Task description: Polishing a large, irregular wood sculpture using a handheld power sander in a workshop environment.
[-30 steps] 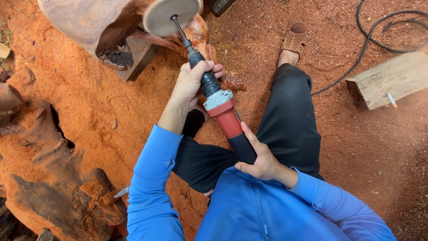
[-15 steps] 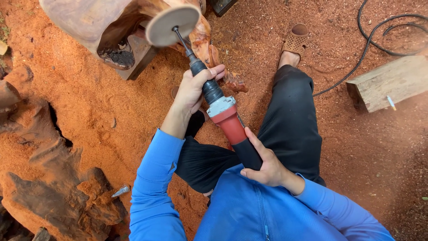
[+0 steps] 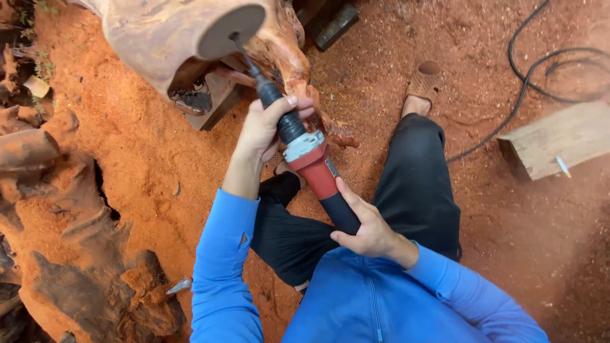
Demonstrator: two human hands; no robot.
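I hold a red and black straight grinder (image 3: 314, 166) with both hands. My left hand (image 3: 264, 127) wraps the black neck near the front. My right hand (image 3: 368, 228) grips the black rear handle. A long shaft carries a round grey sanding disc (image 3: 230, 30), which lies against a smooth reddish carved wood piece (image 3: 159, 38) at the top. I sit on the ground in blue sleeves and black trousers, one foot in a woven sandal (image 3: 422, 79).
Red sawdust covers the ground. A rough root stump (image 3: 70, 254) lies at the left. A pale wood block (image 3: 559, 140) sits at the right, with a black cable (image 3: 534, 70) looping behind it. Dark blocks (image 3: 216, 101) prop the carved piece.
The disc has slid left and down across the wood surface, and both hands followed with the grinder. The camera view shifted slightly.
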